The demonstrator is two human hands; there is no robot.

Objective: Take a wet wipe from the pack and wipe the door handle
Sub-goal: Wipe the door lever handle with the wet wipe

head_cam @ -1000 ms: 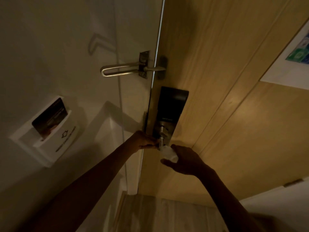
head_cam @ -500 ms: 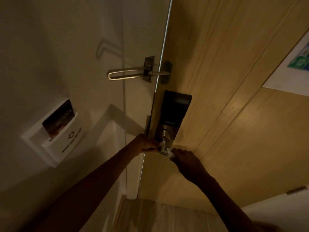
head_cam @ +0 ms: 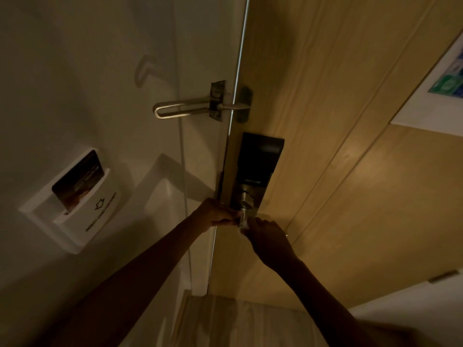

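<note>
A metal door handle (head_cam: 244,211) sticks out below a black lock plate (head_cam: 258,161) on the wooden door (head_cam: 350,171). My right hand (head_cam: 266,237) is closed around a white wet wipe (head_cam: 242,227), pressing it against the handle's outer end; only a small bit of the wipe shows. My left hand (head_cam: 216,214) grips the door's edge and touches the handle from the left. The pack of wipes is not in view.
A metal swing-bar latch (head_cam: 200,108) bridges the door frame above the lock. A white key-card holder (head_cam: 75,201) with a dark card in it is mounted on the left wall. A notice (head_cam: 441,91) hangs on the door at upper right. Wooden floor (head_cam: 238,321) lies below.
My right hand has risen from below the handle and closed the wipe onto its end, hiding most of the wipe. My left hand has stayed at the door edge.
</note>
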